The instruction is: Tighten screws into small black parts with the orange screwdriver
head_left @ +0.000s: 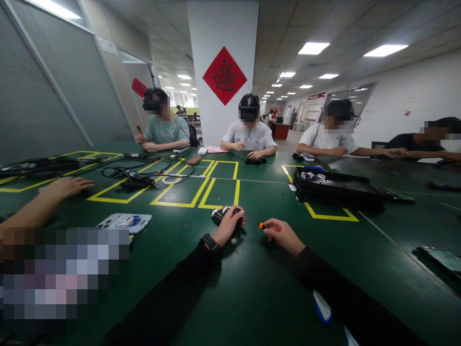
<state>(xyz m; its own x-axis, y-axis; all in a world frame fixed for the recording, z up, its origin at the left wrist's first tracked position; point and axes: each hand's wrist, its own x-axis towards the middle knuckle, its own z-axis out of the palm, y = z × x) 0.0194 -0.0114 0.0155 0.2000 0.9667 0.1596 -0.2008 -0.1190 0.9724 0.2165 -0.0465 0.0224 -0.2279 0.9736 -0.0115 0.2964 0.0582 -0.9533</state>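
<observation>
My left hand [229,224], with a black watch [210,242] on its wrist, is closed around a black device with white-ringed cylindrical ends [217,216]. The device rests on or just above the green table [245,298]; most of it is hidden under my fingers. Pinched in my right hand [285,236] is a small screwdriver [268,227] with an orange and black handle. Its thin shaft points left toward the device. Whether the tip touches a screw is too small to make out.
Yellow tape [176,205] marks rectangles ahead. A black tray [334,185] stands at the right, cables [135,178] lie at the left. A phone [126,221] lies near a neighbour's arm [46,204]. Several people sit around the table. A blue-and-white object [322,307] lies beside my right sleeve.
</observation>
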